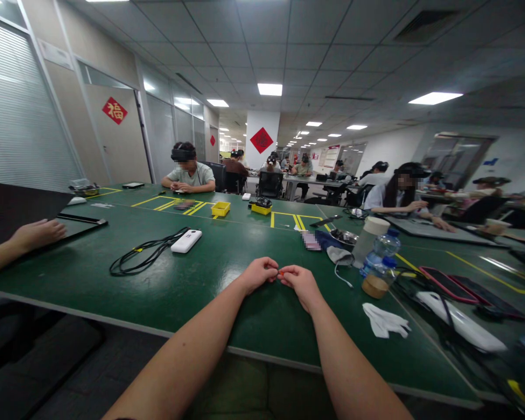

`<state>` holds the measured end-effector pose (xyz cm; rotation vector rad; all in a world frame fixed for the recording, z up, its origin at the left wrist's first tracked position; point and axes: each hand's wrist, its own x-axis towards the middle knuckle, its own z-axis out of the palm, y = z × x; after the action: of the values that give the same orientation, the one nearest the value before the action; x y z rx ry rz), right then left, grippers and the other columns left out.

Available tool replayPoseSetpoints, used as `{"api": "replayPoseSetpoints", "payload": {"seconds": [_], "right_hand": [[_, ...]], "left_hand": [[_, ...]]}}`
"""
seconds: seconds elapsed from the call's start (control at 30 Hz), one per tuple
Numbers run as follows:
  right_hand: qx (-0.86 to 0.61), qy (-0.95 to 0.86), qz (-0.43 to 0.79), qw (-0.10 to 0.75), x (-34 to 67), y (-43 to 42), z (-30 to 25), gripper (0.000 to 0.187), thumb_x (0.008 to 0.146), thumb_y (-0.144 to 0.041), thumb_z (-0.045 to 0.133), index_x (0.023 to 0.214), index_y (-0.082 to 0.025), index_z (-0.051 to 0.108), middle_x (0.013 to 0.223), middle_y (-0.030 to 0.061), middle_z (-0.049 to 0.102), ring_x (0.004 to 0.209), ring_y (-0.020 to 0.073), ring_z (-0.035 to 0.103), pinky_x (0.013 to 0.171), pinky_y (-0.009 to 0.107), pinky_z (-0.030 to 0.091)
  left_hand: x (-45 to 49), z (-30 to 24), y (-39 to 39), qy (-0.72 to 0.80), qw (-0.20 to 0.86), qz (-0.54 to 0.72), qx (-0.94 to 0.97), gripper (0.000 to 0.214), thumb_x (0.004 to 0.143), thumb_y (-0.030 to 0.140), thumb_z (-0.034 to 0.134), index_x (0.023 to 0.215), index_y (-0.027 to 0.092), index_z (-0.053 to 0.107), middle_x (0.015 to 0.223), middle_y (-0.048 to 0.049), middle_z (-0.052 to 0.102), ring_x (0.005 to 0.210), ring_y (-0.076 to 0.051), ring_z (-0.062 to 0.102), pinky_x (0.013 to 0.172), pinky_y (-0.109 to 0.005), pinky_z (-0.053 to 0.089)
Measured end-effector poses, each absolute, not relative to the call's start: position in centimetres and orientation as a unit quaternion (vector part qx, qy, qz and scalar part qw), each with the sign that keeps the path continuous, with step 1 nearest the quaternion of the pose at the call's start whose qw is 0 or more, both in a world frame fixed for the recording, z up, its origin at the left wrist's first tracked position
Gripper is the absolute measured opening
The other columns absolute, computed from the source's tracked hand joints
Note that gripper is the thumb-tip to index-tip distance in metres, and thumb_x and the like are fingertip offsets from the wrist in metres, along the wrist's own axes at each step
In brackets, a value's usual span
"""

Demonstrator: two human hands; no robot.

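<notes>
Over the near part of the green table, both of my hands are brought together, fingertips almost touching. A tiny orange-red piece [280, 273] shows between them, too small to name. My right hand [300, 284] pinches it between thumb and forefinger. My left hand [261, 274] is closed in a pinch too, with its fingertips beside the piece; what it holds, if anything, is too small to make out. Left of my hands, a white power bank [186, 240] lies by a coiled black cable [146, 254].
On the green table [227, 251], bottles [378, 274], a tumbler [370, 239], a metal bowl [343, 236] and a white glove [385, 320] lie to the right. Yellow trays [221, 209] sit farther back. At left, another person's hand [39, 236] touches a dark panel. Other people sit around.
</notes>
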<state>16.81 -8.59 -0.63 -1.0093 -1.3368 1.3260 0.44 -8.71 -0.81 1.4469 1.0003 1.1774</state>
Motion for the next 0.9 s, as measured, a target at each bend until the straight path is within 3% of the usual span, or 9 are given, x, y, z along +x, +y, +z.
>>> {"api": "replayPoseSetpoints", "payload": {"seconds": [0.33,0.57,0.9], "right_hand": [[-0.411,-0.554,0.539,0.483,16.82,-8.66,-0.58,0.017,0.064,-0.020,0.067,0.080,-0.014,0.066,0.072,0.0058,0.070,0.073,0.0172,0.068,0.067,0.026,0.055],[-0.406,-0.559,0.539,0.482,16.81,-8.49,-0.74,0.017,0.064,-0.021,0.067,0.080,-0.013,0.067,0.074,0.0059,0.070,0.071,0.0160,0.067,0.066,0.025,0.054],[-0.407,-0.567,0.531,0.480,16.80,-8.61,-0.55,0.018,0.065,-0.022,0.066,0.080,-0.014,0.066,0.074,0.0050,0.070,0.069,0.0157,0.066,0.063,0.025,0.052]], "left_hand": [[0.54,-0.47,-8.92,0.410,0.511,0.471,0.590,0.016,0.074,0.009,0.054,0.089,0.012,0.058,0.068,-0.0014,0.063,0.055,-0.008,0.057,0.056,-0.020,0.046],[0.44,-0.38,-9.08,0.411,0.473,0.468,0.624,0.021,0.069,0.010,0.062,0.090,0.012,0.060,0.072,-0.0020,0.064,0.056,-0.008,0.057,0.054,-0.019,0.045],[0.52,-0.44,-8.85,0.400,0.539,0.469,0.574,0.020,0.078,0.010,0.054,0.097,0.012,0.060,0.074,-0.0044,0.067,0.059,-0.009,0.062,0.061,-0.022,0.051]]}}
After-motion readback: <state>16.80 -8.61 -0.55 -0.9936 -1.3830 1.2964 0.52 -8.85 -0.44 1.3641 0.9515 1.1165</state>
